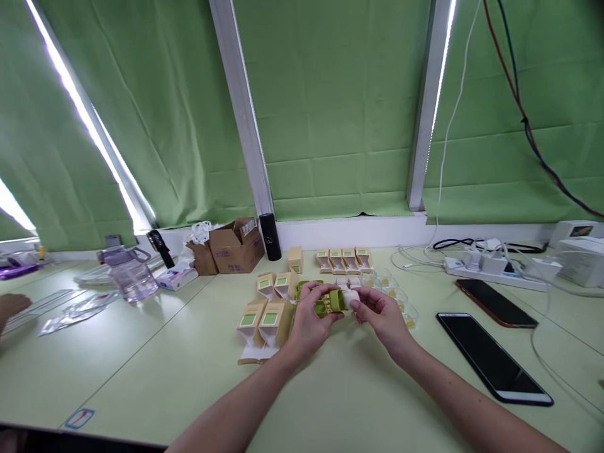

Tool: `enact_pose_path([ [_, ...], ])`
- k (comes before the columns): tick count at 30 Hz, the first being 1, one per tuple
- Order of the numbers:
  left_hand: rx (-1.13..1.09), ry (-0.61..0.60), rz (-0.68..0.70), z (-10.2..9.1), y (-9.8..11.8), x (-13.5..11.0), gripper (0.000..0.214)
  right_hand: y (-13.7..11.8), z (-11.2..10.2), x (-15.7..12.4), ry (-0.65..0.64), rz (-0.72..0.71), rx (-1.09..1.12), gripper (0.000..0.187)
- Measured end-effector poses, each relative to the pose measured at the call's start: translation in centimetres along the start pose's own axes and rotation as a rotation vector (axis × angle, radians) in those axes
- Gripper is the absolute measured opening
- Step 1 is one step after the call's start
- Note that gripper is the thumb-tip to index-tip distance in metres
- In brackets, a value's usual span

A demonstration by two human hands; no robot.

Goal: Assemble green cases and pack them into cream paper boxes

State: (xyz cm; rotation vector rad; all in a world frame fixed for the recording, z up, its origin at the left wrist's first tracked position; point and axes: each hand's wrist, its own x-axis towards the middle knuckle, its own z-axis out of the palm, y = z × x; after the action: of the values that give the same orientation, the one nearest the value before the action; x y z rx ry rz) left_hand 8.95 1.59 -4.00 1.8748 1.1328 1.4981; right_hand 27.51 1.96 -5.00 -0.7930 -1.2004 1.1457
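In the middle of the head view, my left hand (310,318) is closed around a green plastic part (336,301) with yellowish prongs inside. My right hand (384,314) pinches a small white rounded piece (350,297) against the green part's right end. More green plastic parts (302,287) lie partly hidden behind my left hand. Beside that hand stand open tan cartons with green labels (271,319), and two smaller-looking ones (285,285) sit behind them. Clear plastic domes (409,316) with yellow bits inside lie just beyond my right hand. Several pale pink-white pieces (348,281) show between the hands.
More tan cartons (342,259) line the back. Two phones (493,358) and a power strip (495,275) with cables are at right. A cardboard box (236,246), black cylinder (270,237) and purple bottle (129,275) stand left. Another person's hand (13,306) rests at far left.
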Motion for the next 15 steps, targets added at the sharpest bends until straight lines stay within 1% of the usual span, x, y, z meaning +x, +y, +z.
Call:
enact_pose_path([
  [5,0.041,-0.011,0.009,0.07,-0.18,-0.21,0.053,0.23,-0.11,-0.07,-0.015,0.002,-0.043,0.054],
  [15,0.05,-0.018,0.087,0.11,-0.57,-0.33,0.052,0.04,-0.25,-0.17,-0.05,-0.012,-0.099,0.052],
])
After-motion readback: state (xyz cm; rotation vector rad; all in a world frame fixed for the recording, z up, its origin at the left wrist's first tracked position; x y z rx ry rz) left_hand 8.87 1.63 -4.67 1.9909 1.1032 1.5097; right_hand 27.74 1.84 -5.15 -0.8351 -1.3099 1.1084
